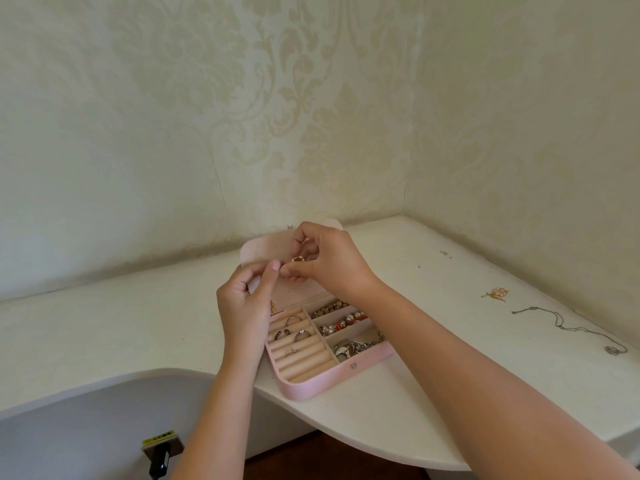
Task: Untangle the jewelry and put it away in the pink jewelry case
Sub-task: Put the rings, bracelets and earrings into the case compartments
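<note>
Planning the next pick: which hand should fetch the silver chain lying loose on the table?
Right, probably. The silver chain lies right of the pink jewelry case, nearer the right hand; the left hand would have to cross the case. Both hands pinch a small gold piece.

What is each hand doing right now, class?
Left hand: fingertips pinched together; on what cannot be told.
Right hand: pinches a small gold jewelry piece.
</note>
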